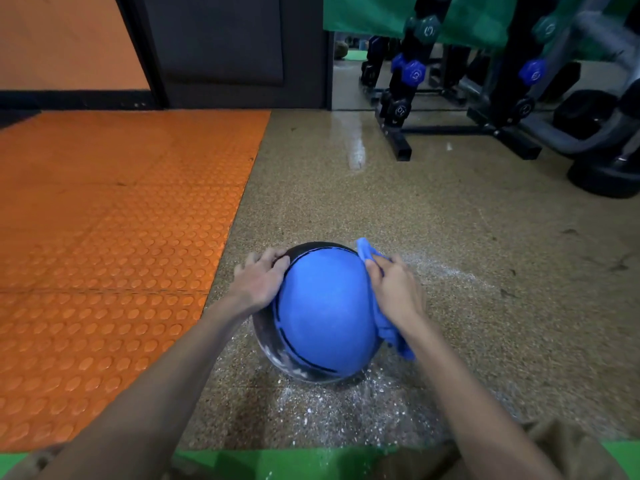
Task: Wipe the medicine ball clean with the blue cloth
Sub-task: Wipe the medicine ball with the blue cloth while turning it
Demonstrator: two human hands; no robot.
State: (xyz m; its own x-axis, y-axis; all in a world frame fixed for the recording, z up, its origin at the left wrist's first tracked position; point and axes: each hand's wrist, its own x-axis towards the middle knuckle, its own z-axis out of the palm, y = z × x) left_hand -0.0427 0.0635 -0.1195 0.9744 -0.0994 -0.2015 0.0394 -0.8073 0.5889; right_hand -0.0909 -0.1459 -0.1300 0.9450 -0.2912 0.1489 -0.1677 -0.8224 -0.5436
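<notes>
1. Right hand (394, 289): fingers curled over the blue cloth (393, 336), holding it against the right side of the medicine ball (325, 313). Cloth bunches up past the fingertips and hangs below the wrist.
2. Left hand (259, 282): cupped on the ball's upper left, fingers curved round the black band, thumb on the blue panel's edge.
3. Ball sits between the two hands, resting on the speckled floor (433, 209). Blue panel faces up. The black band on the left-hand side is smeared white.
4. White powder (329, 407) is scattered on the floor under the ball and nearer the body than both hands, with some beyond the right hand.
5. Orange studded mat (104, 237) lies outboard of the left hand.
6. Dumbbell rack (398, 112) stands well beyond the right hand, carrying blue and dark dumbbells.
</notes>
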